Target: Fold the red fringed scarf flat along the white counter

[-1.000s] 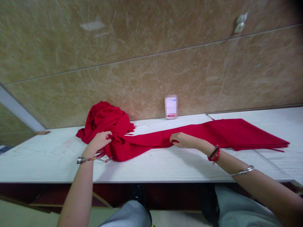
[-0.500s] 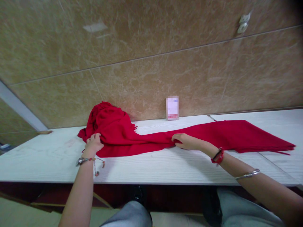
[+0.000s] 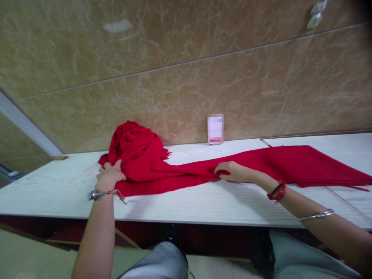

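A long red scarf [image 3: 267,164] with a fringe lies along the white tabletop [image 3: 180,205]. Its right part is flat and layered, while its left end is heaped against the wall. At the lower left of that heap is my left hand [image 3: 109,175], its fingers spread against the cloth; some fingertips are hidden. My right hand [image 3: 231,171] is at the scarf's narrow middle, thumb and fingers closed on the near edge. Creases run through the cloth between my hands.
A small blurred box [image 3: 215,130] stands against the tiled wall [image 3: 180,100] behind the scarf. A white socket-like fitting [image 3: 316,14] is on the wall at upper right. Below the table's front edge are my legs [image 3: 162,261] and dark red shelving [image 3: 215,242].
My left hand has shifted slightly left, its fingers spreading wider, and the near edge of the cloth there has moved left too. My right hand keeps its place on the scarf. The view has shifted slightly.
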